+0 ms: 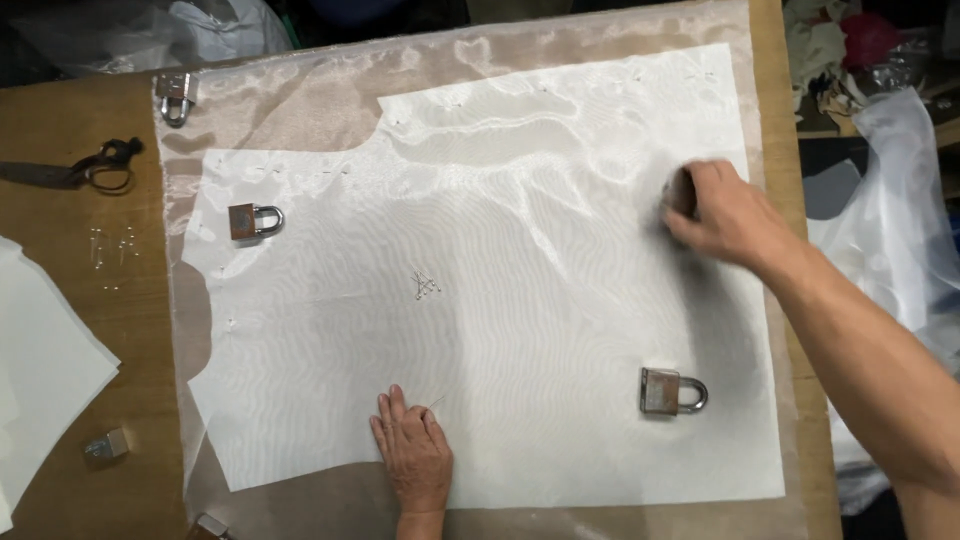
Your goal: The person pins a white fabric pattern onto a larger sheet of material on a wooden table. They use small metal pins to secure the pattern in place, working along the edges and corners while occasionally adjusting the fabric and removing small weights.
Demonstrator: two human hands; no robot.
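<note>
At the lower middle of the frame the left hand (413, 458) lies flat, fingers together, pressing the white pattern sheet (480, 300), which rests on sheer fabric (330, 100) over the wooden table (70, 130). At the right, the right hand (722, 212) is blurred, closed around a dark brownish object (683, 190) on the sheet. Padlocks sit at the lower right (670, 391), left of centre (253, 220) and upper left (176, 93). Scissors (75, 170) lie at the far left above scattered pins (112, 250); clear plastic bags (890, 230) hang at the right edge.
</note>
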